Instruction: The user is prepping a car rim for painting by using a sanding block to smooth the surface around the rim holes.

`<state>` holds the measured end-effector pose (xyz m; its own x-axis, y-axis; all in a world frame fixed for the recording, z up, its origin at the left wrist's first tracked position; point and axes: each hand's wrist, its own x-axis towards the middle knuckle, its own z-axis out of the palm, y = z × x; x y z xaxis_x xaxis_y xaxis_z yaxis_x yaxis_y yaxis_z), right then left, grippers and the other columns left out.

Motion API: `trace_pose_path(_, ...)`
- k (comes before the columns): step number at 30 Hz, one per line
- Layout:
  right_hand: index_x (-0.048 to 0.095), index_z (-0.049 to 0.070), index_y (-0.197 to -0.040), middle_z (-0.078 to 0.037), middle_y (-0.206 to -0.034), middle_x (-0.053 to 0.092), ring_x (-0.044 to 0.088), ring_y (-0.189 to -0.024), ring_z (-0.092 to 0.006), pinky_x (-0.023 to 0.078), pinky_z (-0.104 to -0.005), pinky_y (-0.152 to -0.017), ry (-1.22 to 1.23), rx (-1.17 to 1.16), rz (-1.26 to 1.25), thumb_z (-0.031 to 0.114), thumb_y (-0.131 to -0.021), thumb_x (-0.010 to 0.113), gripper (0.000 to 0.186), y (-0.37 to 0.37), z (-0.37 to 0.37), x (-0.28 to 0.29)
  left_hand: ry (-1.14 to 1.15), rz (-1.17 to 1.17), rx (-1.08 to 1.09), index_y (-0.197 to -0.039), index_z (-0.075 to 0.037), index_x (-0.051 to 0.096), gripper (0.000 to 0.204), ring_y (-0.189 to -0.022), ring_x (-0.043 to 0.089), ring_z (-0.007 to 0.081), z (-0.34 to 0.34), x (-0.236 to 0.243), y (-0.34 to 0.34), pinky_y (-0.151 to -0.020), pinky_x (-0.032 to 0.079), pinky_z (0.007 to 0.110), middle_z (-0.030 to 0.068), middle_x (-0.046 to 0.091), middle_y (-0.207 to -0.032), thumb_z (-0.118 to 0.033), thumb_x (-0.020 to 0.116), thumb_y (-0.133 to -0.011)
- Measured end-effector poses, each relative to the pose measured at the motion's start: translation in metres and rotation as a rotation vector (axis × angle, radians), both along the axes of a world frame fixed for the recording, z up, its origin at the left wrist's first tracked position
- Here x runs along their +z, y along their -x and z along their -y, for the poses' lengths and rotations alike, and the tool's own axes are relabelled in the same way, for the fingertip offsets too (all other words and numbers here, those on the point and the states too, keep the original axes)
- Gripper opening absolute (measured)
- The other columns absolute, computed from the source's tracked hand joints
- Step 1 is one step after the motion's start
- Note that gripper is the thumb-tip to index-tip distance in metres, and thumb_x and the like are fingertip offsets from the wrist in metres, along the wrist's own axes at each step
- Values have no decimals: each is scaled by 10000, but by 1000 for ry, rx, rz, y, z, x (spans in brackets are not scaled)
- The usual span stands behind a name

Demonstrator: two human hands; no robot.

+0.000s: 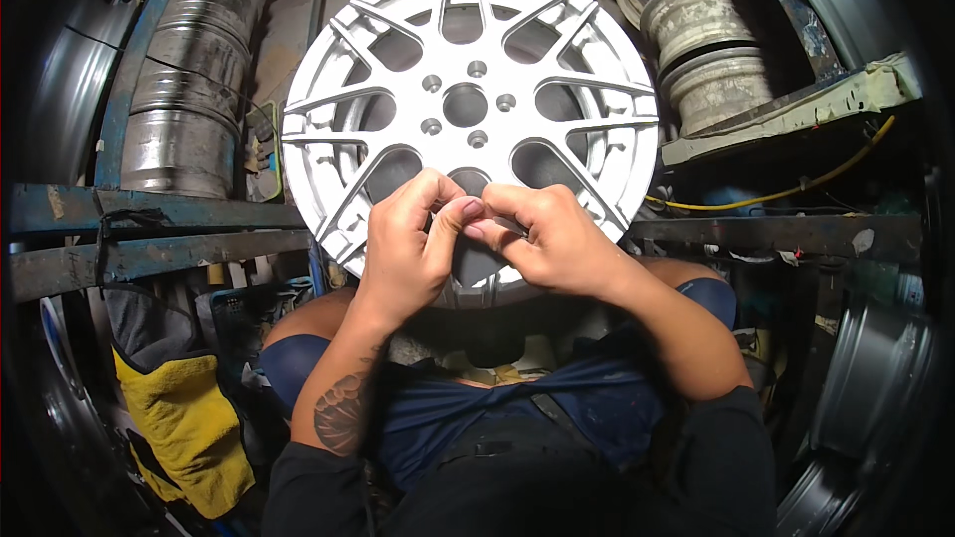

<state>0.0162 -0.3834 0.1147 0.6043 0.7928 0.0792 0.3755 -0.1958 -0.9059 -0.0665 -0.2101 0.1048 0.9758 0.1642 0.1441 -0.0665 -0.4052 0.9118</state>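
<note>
A silver multi-spoke car wheel rim (418, 52) lies face up in front of me, with a round centre bore and several bolt holes around it. Over its near edge, my left hand (413, 239) and my right hand (547, 234) meet, fingertips touching. Thumbs and forefingers of both are pinched together. Whatever they hold, if anything, is too small or hidden to make out. The hands cover part of the near spokes.
Stacked worn metal rims (189, 80) stand at the far left, with more dirty rims (701, 40) at the far right. Blue metal bars (199, 209) run along the left. A yellow and grey cloth (189, 418) hangs there. A yellow hose (796, 187) curves at the right.
</note>
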Motion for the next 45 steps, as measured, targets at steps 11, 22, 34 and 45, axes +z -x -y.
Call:
trace_pose_path(11,672,-8,-863,-27,-656,585,483,-640,-60,398,-256,-568,12,-153,-151,116,-924,700,142,-26,3,5,682,-91,38,-1194,-4,582,385,-828,641,85,7,-9,-7,-741,520,211,22,666,-915,-160,774,-899)
trace_pose_path(22,457,33,-1158,-248,-757,626,620,-779,-465,452,-511,-693,179,-88,34,112,-948,483,225,-21,10,8,1217,-255,280,-1144,-98,571,298,-864,675,148,-7,-25,-10,-694,567,290,25,662,-965,-266,716,-946)
trace_pose_path(34,543,14,-1085,-222,-818,690,675,-733,-419,514,-448,-652,121,-59,-49,37,-876,601,219,-17,6,20,1351,-237,279,-1151,-107,595,241,-872,660,140,-3,-28,-15,-707,560,295,30,675,-979,-275,656,-988)
trace_pose_path(45,589,81,-1279,-195,-866,720,739,-796,-309,557,-364,-716,-62,-155,-64,17,-898,602,387,-23,6,19,958,-131,213,-1195,-36,547,298,-806,720,193,7,-20,-14,-667,627,285,99,682,-1028,-180,671,-967)
